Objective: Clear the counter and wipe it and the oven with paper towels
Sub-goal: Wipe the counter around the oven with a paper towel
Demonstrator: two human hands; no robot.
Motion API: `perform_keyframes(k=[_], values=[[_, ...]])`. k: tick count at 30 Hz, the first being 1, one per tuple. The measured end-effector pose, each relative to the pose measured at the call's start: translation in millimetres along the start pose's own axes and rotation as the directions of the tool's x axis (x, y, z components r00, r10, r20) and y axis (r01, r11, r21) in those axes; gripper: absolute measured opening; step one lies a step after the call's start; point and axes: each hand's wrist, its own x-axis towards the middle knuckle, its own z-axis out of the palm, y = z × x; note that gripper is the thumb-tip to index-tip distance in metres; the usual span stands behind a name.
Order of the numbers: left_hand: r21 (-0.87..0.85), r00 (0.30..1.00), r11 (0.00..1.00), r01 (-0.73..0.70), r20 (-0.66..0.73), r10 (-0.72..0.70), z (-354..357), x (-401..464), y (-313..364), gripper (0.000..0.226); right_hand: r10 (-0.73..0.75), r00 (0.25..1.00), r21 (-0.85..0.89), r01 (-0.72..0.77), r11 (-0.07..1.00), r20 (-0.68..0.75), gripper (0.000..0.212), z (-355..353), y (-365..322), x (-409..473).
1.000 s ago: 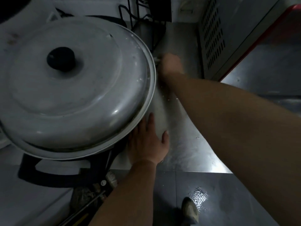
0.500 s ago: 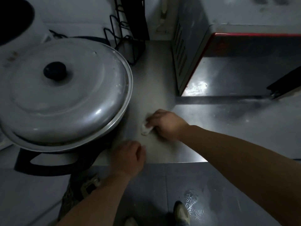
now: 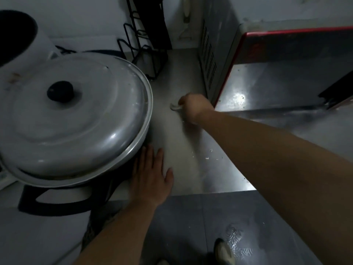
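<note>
Since half a second ago, right hand (image 3: 193, 107) has slid the towel (image 3: 174, 107) farther back along the surface (image 3: 179, 142).
Its grip is curled round the wadded towel, pressed down just beside the oven (image 3: 219, 73). Left hand (image 3: 150, 176) lies flat, fingers straight, by the lidded pot (image 3: 76, 119). Crumbs (image 3: 209, 156) near the front edge.

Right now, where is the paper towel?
In the head view, the paper towel is in the right hand, on the counter beside the oven.
</note>
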Motion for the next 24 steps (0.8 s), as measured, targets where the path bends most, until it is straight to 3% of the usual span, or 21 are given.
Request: perform_keyframes(k=[3,6,9,13,16,19,22,24], values=[[0.028,0.998,0.999,-0.023,0.064,0.021,2.0,0.6,-0.6,0.077,-0.045,0.989,0.021,0.049,0.999,-0.144,0.036,33.5,0.5,-36.9],[0.02,0.998,1.0,-0.009,0.065,0.008,1.3,1.5,0.2,0.079,-0.184,0.94,0.056,0.209,0.976,-0.288,0.028,57.0,-1.3,-96.2],[0.033,0.999,0.999,-0.009,0.041,0.007,2.8,1.1,0.2,0.08,-0.345,0.904,0.032,0.364,0.931,-0.253,0.023,64.6,10.5,-159.0],[0.029,0.994,0.999,-0.013,0.109,0.01,-2.8,3.8,3.3,0.08,-0.417,0.901,0.0,0.42,0.907,-0.121,0.046,52.8,42.4,-209.5],[0.052,0.99,0.999,0.007,0.14,-0.014,-9.1,5.7,11.2,0.081,-0.299,0.951,0.045,0.303,0.952,-0.078,0.041,34.6,54.3,-201.1],[-0.007,0.992,0.998,0.068,0.111,-0.067,-12.7,12.6,37.8,0.084,-0.096,0.968,0.128,0.128,0.983,-0.231,0.03,10.7,53.6,-164.8],[-0.019,0.998,0.998,-0.06,0.033,0.06,-7.9,20.5,63.9,0.073,-0.009,0.931,0.198,0.087,0.976,-0.364,0.03,-4.8,50.1,-113.8],[-0.012,0.99,0.992,-0.124,0.065,0.125,-3.3,31.4,70.9,0.071,-0.067,0.928,0.121,0.119,0.985,-0.366,0.029,-6.0,49.6,-89.3]])
